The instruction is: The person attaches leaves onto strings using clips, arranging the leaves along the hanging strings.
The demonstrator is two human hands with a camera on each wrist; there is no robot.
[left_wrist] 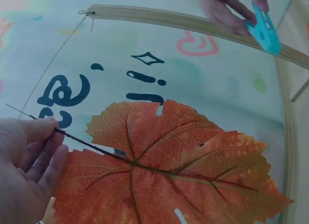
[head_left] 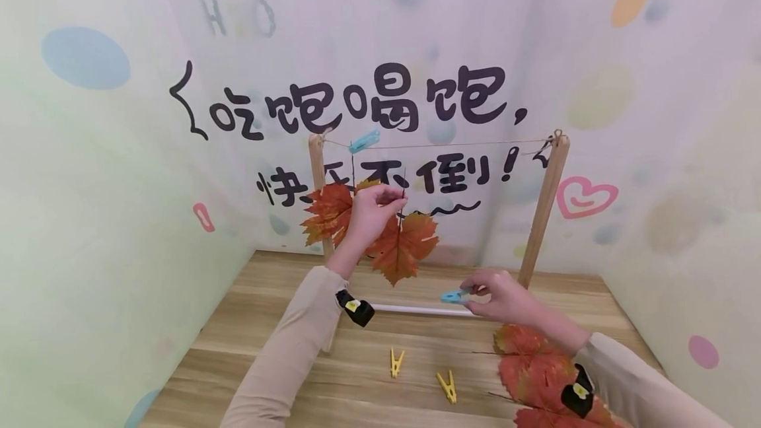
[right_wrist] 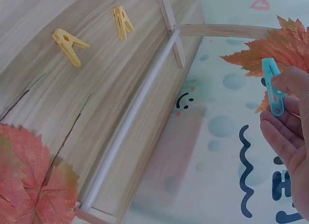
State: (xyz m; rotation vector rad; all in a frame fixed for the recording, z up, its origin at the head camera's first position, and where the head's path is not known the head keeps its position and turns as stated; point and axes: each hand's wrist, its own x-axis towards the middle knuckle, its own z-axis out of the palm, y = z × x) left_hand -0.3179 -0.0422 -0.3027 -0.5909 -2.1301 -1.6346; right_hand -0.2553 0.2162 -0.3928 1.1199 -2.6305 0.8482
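Observation:
My left hand pinches the dark stem of an orange-red maple leaf, which hangs below the fingers. In the left wrist view the stem lies between thumb and fingertips, its tip near the string. Lower and to the right, my right hand holds a light blue clothespin between thumb and fingers. A string runs between two wooden posts. Near its left end another blue clothespin is clipped, with a second leaf hanging under it, partly behind my left hand.
Two yellow clothespins lie on the wooden table. More red leaves lie at the right, under my right forearm. The right post and a white bar belong to the frame. Behind it hangs a printed cloth.

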